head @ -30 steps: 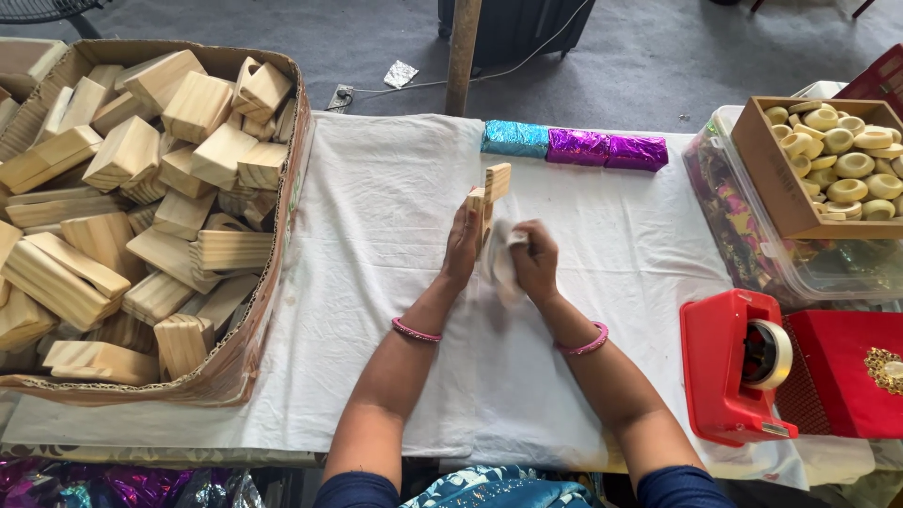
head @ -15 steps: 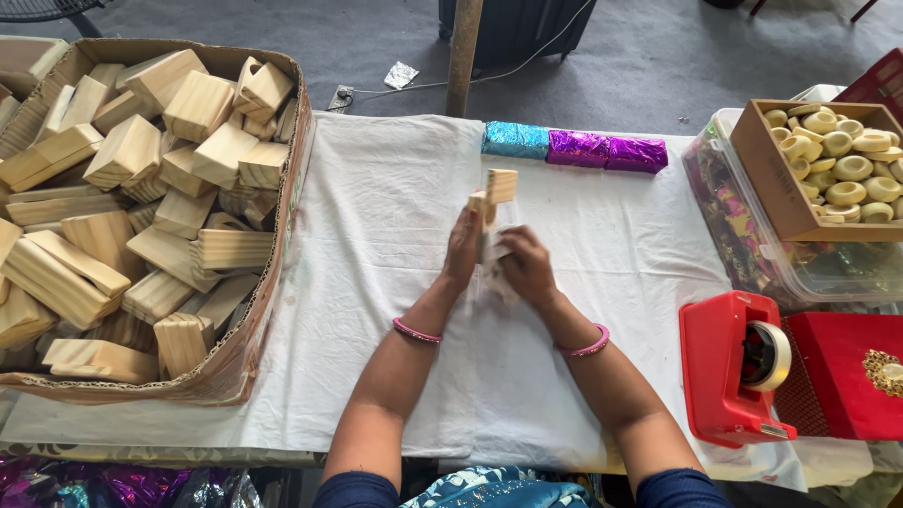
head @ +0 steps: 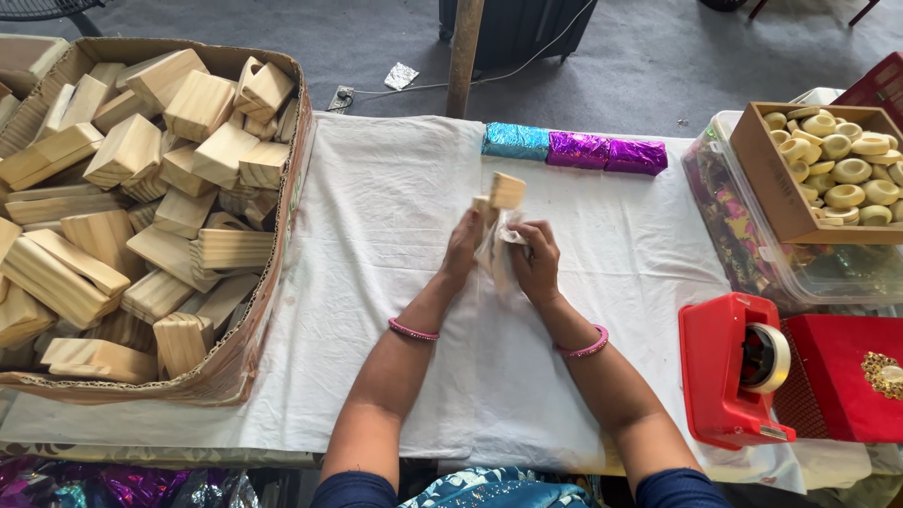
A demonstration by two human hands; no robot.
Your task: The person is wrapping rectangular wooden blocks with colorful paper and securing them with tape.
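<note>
While both hands sit mid-table over the white cloth, I log: left hand w/ fingers extended and pressed flat against a small wooden block, held upright just above the cloth. Right hand curled, fingers closed on a scrap of white tissue bunched against the block's lower part; block top pokes out above both hands. Can't tell whether the tissue wraps fully round, poss. only partly, since the hands cover it. Pink bangle on each wrist.

Surroundings: three foil-wrapped blocks in a row at the far edge of the cloth, one teal, two purple, touching end to end, well apart from the hands. Wooden post stands behind the table. Red tape dispenser near right, by the right forearm; red box w/ gold ornament just beside it.

Containers: big cardboard box at left, heaped w/ bare wooden blocks lying every which way. Smaller cardboard tray at far right holds pale ring-shaped pieces; it rests on a clear plastic bin w/ colourful contents, too blurred to ID.
</note>
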